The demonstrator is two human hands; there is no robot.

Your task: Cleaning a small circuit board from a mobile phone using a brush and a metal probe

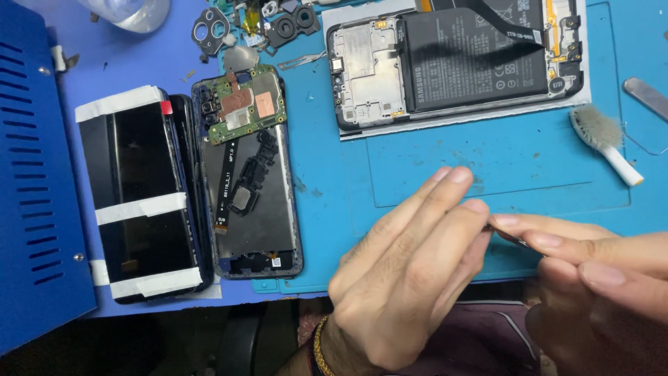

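1. Left hand: near edge of surface, fingers extended and close together, tips meeting right hand; grip on anything not discernible.
2. Right hand: near right corner, fingers pinched narrow on a thin metal tool, mostly hidden.
3. Opened phone frame: left of centre, green circuit board at its far end.
4. Taped screen: just beside frame, toward left edge.
5. Second phone with battery: far edge.
6. Brush: right edge.
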